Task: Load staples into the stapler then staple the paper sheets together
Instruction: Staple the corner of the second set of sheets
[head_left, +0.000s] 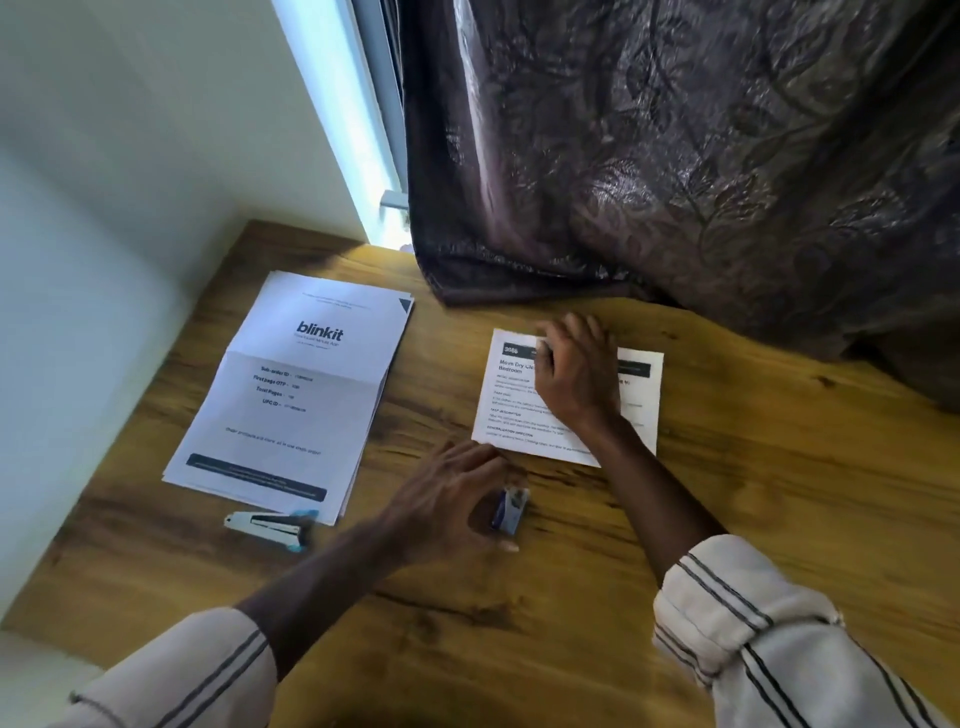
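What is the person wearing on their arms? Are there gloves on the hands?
No gloves: the left hand and right hand are bare. The left sleeve and right sleeve are cream cloth with thin dark stripes running in pairs. Both end partway up, leaving the forearms uncovered. No watch shows.

Lit by daylight from a window strip (332, 104) at upper left, blown out to pale blue-white. Dim across the dark curtain (675, 156), with a soft sheen along its folds. Warm glare on the table (384, 260) just below the gap. Soft, faint shadows under both forearms. Smeared by motion at the left hand (452, 499), the right hand (576, 374) and the stapler (270, 526). Too soft to read small print on the sheets (291, 415). Bowed by wide-angle distortion toward the edges, with blurred sleeves (769, 639) at the bottom.
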